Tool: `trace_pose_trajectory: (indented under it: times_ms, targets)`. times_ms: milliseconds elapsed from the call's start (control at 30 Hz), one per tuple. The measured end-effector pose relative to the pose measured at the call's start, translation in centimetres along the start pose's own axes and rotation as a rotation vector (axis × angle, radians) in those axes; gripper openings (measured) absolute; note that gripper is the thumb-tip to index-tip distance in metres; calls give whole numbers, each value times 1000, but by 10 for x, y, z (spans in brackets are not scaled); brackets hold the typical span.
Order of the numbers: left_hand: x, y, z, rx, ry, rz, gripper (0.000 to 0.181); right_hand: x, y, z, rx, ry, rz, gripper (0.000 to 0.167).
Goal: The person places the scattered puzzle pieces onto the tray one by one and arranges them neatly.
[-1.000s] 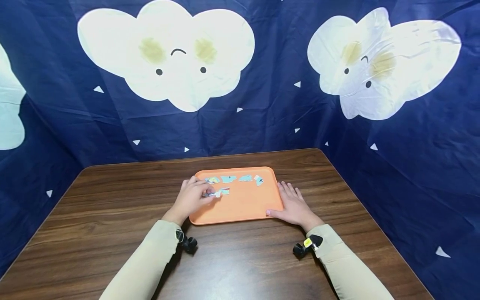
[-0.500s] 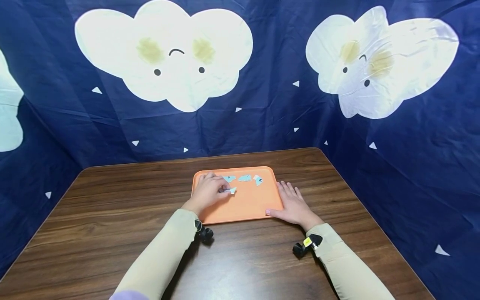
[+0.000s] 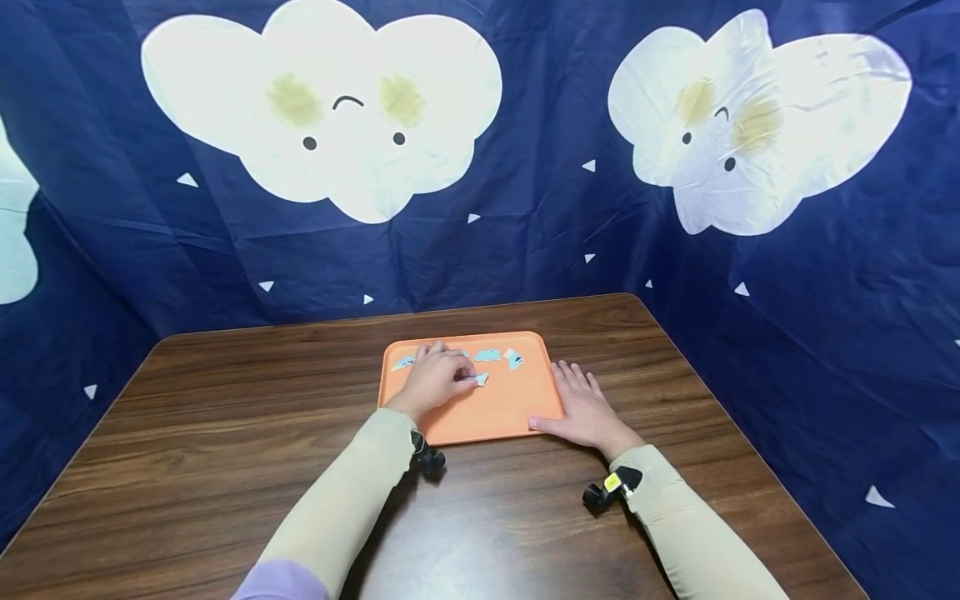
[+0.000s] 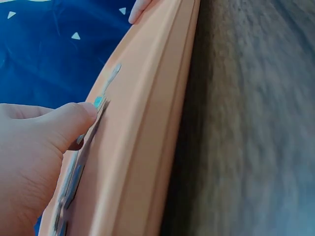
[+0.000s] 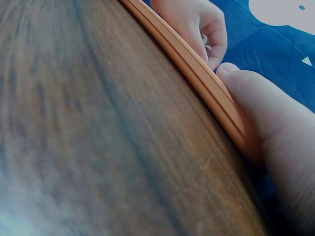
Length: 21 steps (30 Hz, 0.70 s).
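On an orange tray [image 3: 487, 414], my left hand [image 3: 435, 381] pinches a small light-blue puzzle piece [image 3: 482, 379] between thumb and fingers, low over the tray's middle. Its thumb [image 4: 74, 120] presses the piece's near side in the left wrist view. Along the far side lie more irregular pieces: a pale-blue one [image 3: 487, 355], a blue-and-white one [image 3: 513, 359] and one at the left [image 3: 403, 362]. My left hand partly covers others. My right hand [image 3: 587, 410] rests at the tray's right edge, fingers extended, with its thumb [image 5: 251, 96] on the rim.
The tray lies on a brown wood-grain table [image 3: 225, 433]. Behind and beside the table hangs a dark-blue cloth [image 3: 540, 250] printed with white clouds. A small black camera is strapped to each wrist.
My left hand has moved right across the tray along with the puzzle piece, uncovering a piece at the far left. The right hand stays at the tray's edge.
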State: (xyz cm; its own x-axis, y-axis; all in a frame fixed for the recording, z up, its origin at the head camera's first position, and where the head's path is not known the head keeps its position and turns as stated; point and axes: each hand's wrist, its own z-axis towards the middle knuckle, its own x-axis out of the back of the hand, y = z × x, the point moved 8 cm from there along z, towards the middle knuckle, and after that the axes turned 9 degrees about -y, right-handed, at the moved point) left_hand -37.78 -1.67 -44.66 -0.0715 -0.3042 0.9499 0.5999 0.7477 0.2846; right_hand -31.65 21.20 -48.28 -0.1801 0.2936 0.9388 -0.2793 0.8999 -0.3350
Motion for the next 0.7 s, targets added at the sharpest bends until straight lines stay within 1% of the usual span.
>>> trace_pose_trajectory:
  times_ms: [233,433,700]
  targets:
    - [-5,8,9,6,-13,-5,9,-1,1,1,-5,-9,0,117]
    - [-6,17,13,-25,7,-24,7,-2,2,2,-15,-26,0,118]
    - [-11,15,18,-12,2,-14,6,-1,1,0,-4,-14,2,117]
